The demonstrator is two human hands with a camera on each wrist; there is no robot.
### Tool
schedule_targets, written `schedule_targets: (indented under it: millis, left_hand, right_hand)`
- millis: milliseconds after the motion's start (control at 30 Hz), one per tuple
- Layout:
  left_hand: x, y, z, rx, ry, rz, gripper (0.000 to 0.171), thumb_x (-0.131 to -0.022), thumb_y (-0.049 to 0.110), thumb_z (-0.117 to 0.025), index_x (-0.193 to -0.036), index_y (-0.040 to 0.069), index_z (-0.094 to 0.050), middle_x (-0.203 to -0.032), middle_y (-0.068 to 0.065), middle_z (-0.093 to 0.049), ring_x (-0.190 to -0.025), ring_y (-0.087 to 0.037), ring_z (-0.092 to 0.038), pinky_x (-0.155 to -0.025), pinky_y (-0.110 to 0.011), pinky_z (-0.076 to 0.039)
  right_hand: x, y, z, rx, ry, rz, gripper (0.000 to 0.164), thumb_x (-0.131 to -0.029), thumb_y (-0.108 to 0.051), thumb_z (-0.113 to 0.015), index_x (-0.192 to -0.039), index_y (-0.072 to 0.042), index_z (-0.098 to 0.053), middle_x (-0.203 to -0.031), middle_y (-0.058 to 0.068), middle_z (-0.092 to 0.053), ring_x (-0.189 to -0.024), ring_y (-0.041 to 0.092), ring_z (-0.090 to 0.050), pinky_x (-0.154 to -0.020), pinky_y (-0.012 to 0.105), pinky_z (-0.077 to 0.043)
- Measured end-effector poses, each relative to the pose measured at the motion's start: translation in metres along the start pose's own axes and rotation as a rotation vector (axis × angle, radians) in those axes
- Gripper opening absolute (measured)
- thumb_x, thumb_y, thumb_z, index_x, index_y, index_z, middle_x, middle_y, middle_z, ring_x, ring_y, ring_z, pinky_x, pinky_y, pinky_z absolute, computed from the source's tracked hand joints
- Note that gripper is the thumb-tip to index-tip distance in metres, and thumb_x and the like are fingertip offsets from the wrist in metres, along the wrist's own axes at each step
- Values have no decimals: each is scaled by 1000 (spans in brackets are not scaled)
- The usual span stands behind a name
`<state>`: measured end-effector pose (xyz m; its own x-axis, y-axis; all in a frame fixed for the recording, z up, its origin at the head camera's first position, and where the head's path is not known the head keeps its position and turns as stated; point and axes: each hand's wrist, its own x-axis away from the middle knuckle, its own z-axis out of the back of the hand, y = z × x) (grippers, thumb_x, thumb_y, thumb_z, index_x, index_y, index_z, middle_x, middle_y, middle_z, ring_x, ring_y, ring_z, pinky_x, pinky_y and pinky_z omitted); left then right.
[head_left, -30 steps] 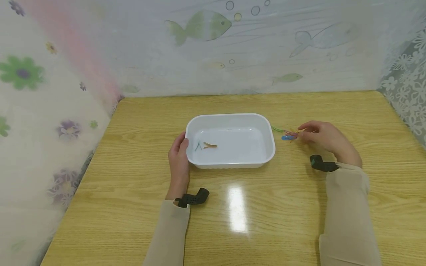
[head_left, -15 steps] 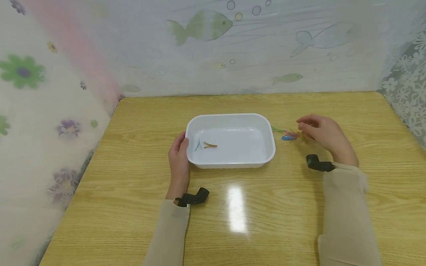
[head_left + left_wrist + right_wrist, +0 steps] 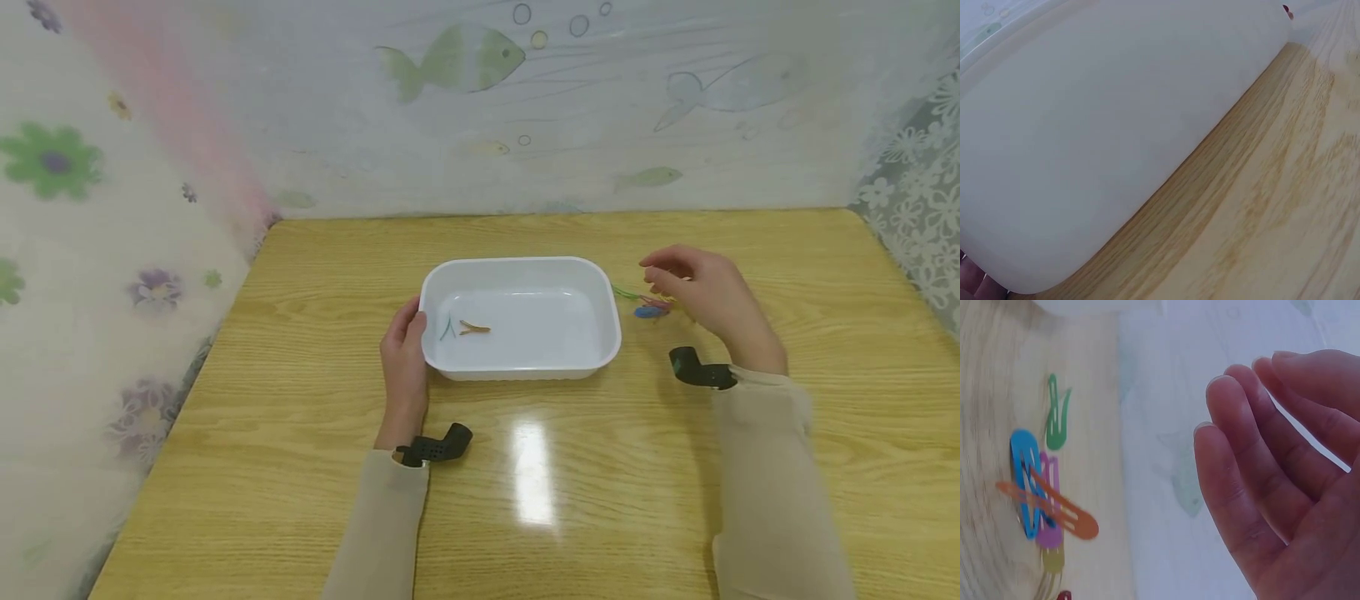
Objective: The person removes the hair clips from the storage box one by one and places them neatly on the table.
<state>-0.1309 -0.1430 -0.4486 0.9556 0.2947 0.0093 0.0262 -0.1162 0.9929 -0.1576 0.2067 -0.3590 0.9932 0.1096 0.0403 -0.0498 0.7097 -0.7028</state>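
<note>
My left hand (image 3: 403,350) grips the left end of a white plastic tray (image 3: 525,369), thumb over the rim. Inside the tray, at its left, lie a teal snap hair clip (image 3: 447,327) and an orange-brown hair clip (image 3: 476,328), both spread in a V. My right hand (image 3: 701,287) hovers over a small pile of hair clips right of the tray. In the right wrist view its fingers (image 3: 1244,500) are loosely bent with nothing between them. Below them lie a blue clip (image 3: 1017,450), a green one (image 3: 1057,434), a purple one (image 3: 1050,535) and an orange one (image 3: 1085,525) across the pile.
A yellow clip (image 3: 1054,559) and a bit of a red one (image 3: 1065,595) show at the pile's end. The wooden table (image 3: 300,400) meets a fish-patterned curtain (image 3: 465,158) behind and a flowered one (image 3: 67,292) at left.
My right hand has risen from the clip pile and moved left and away from me, above the clips. The left hand and the tray have stayed in place.
</note>
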Motion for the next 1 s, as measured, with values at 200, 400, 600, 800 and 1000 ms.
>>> schedule_targets:
  millis: [200, 400, 600, 800, 1000]
  left_hand:
    - [3, 7, -2, 7, -8, 18, 32, -93, 20, -46, -122, 9, -53, -122, -4, -53, -112, -18, -48, -92, -32, -40]
    - [-1, -1, -2, -1, 4, 1, 30, -92, 26, -47, -119, 15, -56, -119, 2, -54, -109, -12, -50, -90, -29, -42]
    - [-1, -2, -1, -22, -2, -14, 31, -92, 27, -47, -120, 16, -55, -119, 3, -54, -109, -11, -49, -91, -29, -41]
    - [-2, -1, 0, -45, 6, -17, 31, -92, 28, -47, -119, 16, -55, -119, 4, -54, -109, -11, -49, -90, -29, -41]
    - [0, -1, 1, -48, -6, -22, 31, -92, 29, -46, -119, 17, -55, -119, 5, -54, -108, -10, -49, -90, -29, -41]
  right_hand:
    - [-1, -17, -9, -34, -43, 29, 41, -82, -52, -52, -110, -23, -59, -99, 0, -61, -83, 16, -60, -69, 32, -49]
    - [-5, -37, -11, -24, -101, 65, 38, -83, -51, -53, -113, -27, -57, -102, 1, -60, -86, 15, -58, -63, 34, -51]
    - [-19, -57, -14, 101, -173, 151, 33, -86, -47, -52, -112, -28, -57, -97, -4, -61, -86, 15, -55, -70, 34, -45]
    - [-39, -78, -25, 178, -320, 193, 30, -87, -42, -53, -113, -28, -56, -93, -4, -61, -87, 14, -55, -80, 33, -39]
    - [-58, -96, -47, 279, -462, 252, 23, -88, -29, -53, -109, -22, -59, -91, -2, -62, -84, 17, -57, -74, 32, -42]
